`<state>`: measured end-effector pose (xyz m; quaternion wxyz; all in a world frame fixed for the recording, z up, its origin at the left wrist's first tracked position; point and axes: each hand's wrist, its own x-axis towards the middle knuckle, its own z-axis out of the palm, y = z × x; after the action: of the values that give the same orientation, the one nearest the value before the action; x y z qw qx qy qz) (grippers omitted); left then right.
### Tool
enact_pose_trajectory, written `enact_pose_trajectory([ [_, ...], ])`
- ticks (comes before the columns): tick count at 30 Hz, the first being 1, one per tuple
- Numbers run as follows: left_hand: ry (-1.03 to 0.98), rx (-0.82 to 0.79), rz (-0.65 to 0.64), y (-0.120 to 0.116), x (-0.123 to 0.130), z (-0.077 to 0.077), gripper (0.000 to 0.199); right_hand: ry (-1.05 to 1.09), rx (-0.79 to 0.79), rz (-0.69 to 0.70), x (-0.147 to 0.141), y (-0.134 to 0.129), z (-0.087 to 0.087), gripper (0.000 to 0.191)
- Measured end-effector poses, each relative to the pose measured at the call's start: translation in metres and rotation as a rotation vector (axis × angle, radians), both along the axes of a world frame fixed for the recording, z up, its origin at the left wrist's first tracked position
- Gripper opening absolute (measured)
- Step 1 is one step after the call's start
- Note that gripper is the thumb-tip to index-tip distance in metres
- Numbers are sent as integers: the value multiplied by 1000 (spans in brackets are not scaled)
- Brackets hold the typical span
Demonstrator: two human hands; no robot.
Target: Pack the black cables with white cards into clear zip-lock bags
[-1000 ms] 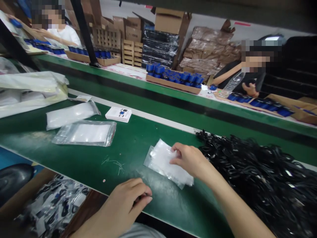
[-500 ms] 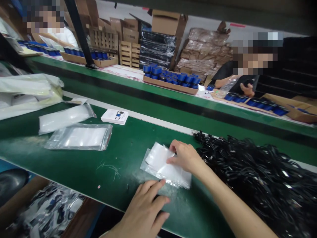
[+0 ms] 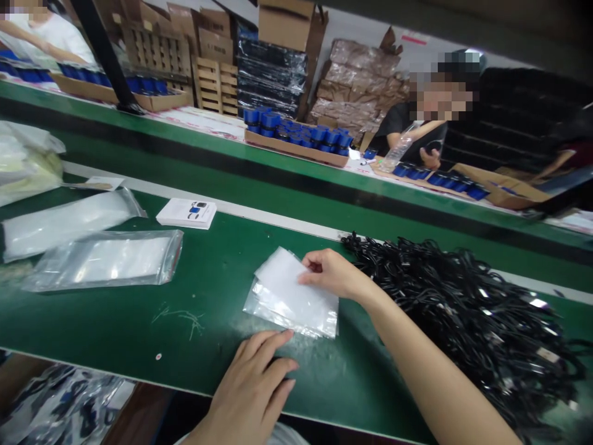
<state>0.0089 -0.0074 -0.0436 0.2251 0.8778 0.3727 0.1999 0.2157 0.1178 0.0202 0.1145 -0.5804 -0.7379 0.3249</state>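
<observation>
The right hand (image 3: 330, 274) is narrow; its thumb and fingers (image 3: 309, 266) close on the upper edge of a clear plastic bag (image 3: 293, 295), and this bag has a white sheet inside it. The bag lies flat on the green tabletop (image 3: 139, 321), in front of the person; its long axis goes from upper left to lower right, and its far corner points toward the black cables. The left hand (image 3: 250, 386) is open and flat, with the fingers a little spread; it rests on the tabletop just below the bag, and its fingertips point up toward the lower edge of the bag, but I cannot tell if they touch it.

To the right of the right hand lies a big heap of black cables (image 3: 463, 315), very near the wrist; to the left lie two other plastic bags (image 3: 104, 262) with white contents, and beyond them is a small white card (image 3: 186, 213). Across the belt stand cardboard trays of blue-capped items (image 3: 296, 139); a co-worker's hand (image 3: 430, 158) is beside a plastic bottle (image 3: 398, 150) there.
</observation>
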Motion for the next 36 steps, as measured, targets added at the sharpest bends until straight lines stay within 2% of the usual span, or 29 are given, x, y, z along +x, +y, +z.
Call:
enact_pose_trajectory([
  [5, -7, -39, 5, 1, -1, 1, 24, 109, -69, -26, 21, 2, 3, 18],
  [10, -2, -32, 41, 0, 6, 8, 23, 44, -178, 28, 21, 2, -1, 14],
  [16, 5, -35, 47, 2, 13, 11, 24, -101, -78, -21, 1, -3, -2, 12],
  [20, -14, -49, 52, 1, 11, 6, 25, -79, -53, -37, 0, -7, 1, 14],
  [25, -26, -50, 59, 0, 10, 6, 25, 86, -226, 33, 9, -12, 5, 11],
  [27, -62, -62, 56, 1, 7, 7, 25, 177, -295, 29, 16, -16, 6, 17],
  [30, -253, -205, 130, -1, 0, 6, 20, 329, -322, -73, 26, -28, 8, 28],
  [32, -485, -419, 213, -5, 0, 3, 28, 469, -311, -204, 27, -42, 10, 37],
  [34, -749, -671, 234, -9, 6, 2, 63, 720, -271, -434, 17, -60, 9, 41],
  [36, -980, -869, 192, -11, 19, 5, 93, 1043, -185, -714, -4, -79, 4, 42],
])
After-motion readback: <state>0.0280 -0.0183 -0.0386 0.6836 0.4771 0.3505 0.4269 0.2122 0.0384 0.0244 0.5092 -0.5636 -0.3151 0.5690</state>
